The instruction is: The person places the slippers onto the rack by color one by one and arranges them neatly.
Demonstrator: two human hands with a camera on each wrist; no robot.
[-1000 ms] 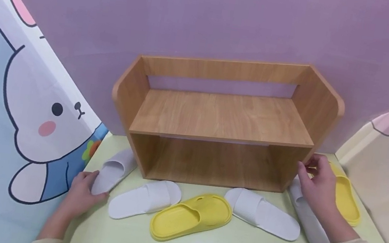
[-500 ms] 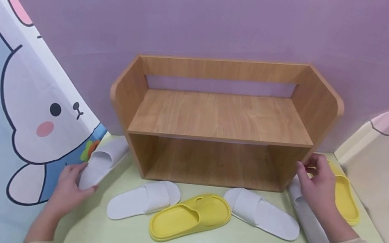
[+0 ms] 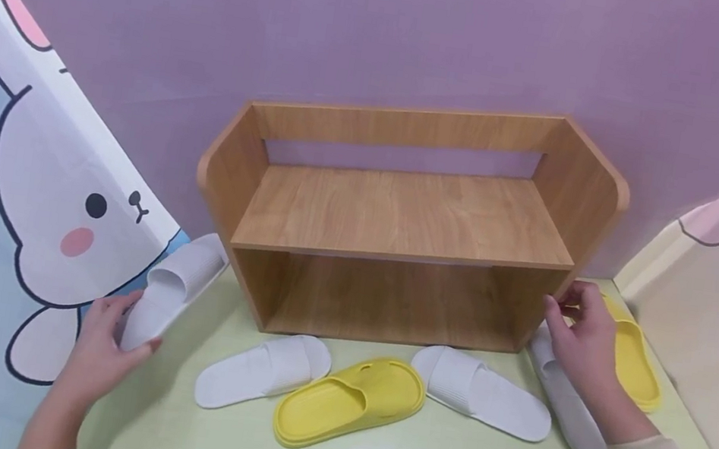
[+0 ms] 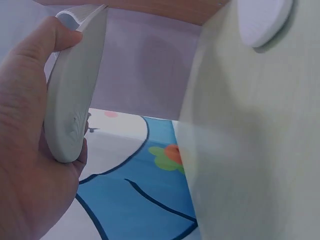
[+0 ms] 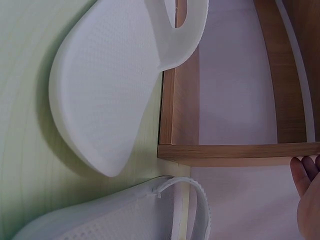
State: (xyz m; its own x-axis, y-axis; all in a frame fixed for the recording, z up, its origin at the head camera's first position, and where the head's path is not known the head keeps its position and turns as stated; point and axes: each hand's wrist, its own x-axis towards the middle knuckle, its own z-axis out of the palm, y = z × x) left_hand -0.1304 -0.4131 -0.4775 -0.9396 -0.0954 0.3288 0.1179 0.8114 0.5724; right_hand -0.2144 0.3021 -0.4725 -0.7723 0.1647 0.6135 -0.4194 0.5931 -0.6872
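Observation:
My left hand (image 3: 98,341) grips a white slipper (image 3: 174,290) by its heel end, thumb on one side and fingers on the other. The slipper is tilted above the pale floor, left of a wooden shoe rack (image 3: 409,212). In the left wrist view the sole of the slipper (image 4: 75,95) faces the camera. My right hand (image 3: 585,340) holds the front edge of the rack's right side panel, with its fingertips (image 5: 300,175) against the outer face in the right wrist view. Both levels of the rack are bare.
Before the rack lie a white slipper (image 3: 266,371), a yellow slipper (image 3: 351,404) and another white slipper (image 3: 481,393). Under my right forearm lies a pale slipper (image 3: 571,408), with a yellow slipper (image 3: 637,359) beyond. A rabbit-print cloth (image 3: 53,197) borders the left, a purple backdrop (image 3: 387,29) the back.
My left hand has lifted the white slipper off the floor and moved it left, away from the rack. The right hand has stayed at the side panel.

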